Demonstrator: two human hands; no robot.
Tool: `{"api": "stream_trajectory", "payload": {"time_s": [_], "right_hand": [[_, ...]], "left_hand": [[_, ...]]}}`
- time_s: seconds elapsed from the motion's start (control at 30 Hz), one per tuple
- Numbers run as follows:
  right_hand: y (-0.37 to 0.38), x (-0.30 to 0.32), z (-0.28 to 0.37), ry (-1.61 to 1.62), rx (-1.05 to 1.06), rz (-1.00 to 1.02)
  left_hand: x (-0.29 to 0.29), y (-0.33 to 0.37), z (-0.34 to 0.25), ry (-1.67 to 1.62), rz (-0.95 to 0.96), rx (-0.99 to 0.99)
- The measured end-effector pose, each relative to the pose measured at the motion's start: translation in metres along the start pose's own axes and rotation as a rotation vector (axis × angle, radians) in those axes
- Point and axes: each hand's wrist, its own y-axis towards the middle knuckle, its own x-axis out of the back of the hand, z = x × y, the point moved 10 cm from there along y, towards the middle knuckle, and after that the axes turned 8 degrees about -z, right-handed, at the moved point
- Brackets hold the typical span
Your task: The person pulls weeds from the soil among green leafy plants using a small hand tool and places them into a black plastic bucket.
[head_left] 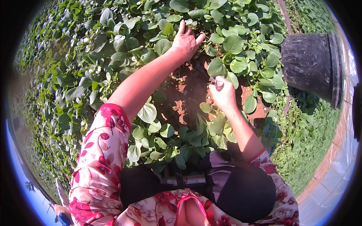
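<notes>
My left hand [185, 44] reaches forward into the leafy green plants [163, 46]. Its fingers are stretched out with the thumb apart, and the fingertips are among small leaves. Nearer to me and to the right, my right hand [225, 97] is closed around a small hand tool [219, 86] with a round brown handle end. The tool's working end is mostly hidden by a broad leaf [216, 67]. Between the hands shows bare reddish soil [181, 94]. Several leafy greens [188, 140] lie or grow in a cluster just before my knees.
A black plastic bucket [307, 64] stands at the right, its rim toward the picture's right edge. Dense green plants [71, 79] cover the left side. A paved strip [328, 169] runs along the far right. My dark-clothed knees [239, 186] are close below the greens.
</notes>
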Motion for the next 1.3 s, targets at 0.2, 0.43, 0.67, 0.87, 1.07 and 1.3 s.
{"api": "stream_trajectory", "payload": {"time_s": [0.2, 0.43, 0.67, 0.87, 1.07, 1.3], "right_hand": [[0.053, -0.028, 0.02, -0.093, 0.165, -0.024], [0.028, -0.03, 0.029, -0.252, 0.39, 0.054], [0.012, 0.021, 0.002, -0.123, 0.08, -0.119], [0.066, -0.014, 0.004, -0.201, 0.165, -0.137], [0.055, -0.018, 0.006, -0.479, 0.431, -0.074], [0.047, -0.01, 0.015, -0.324, 0.313, -0.029]], "left_hand": [[-0.025, 0.011, 0.004, 0.246, 0.179, 0.142], [0.008, -0.01, -0.005, 0.228, 0.023, 0.136], [0.013, -0.013, -0.031, 0.072, 0.032, -0.007], [-0.017, 0.031, 0.008, 0.059, 0.165, 0.111], [-0.007, 0.002, 0.002, -0.078, -0.055, 0.18], [0.023, -0.008, 0.007, -0.151, -0.13, 0.272]]}}
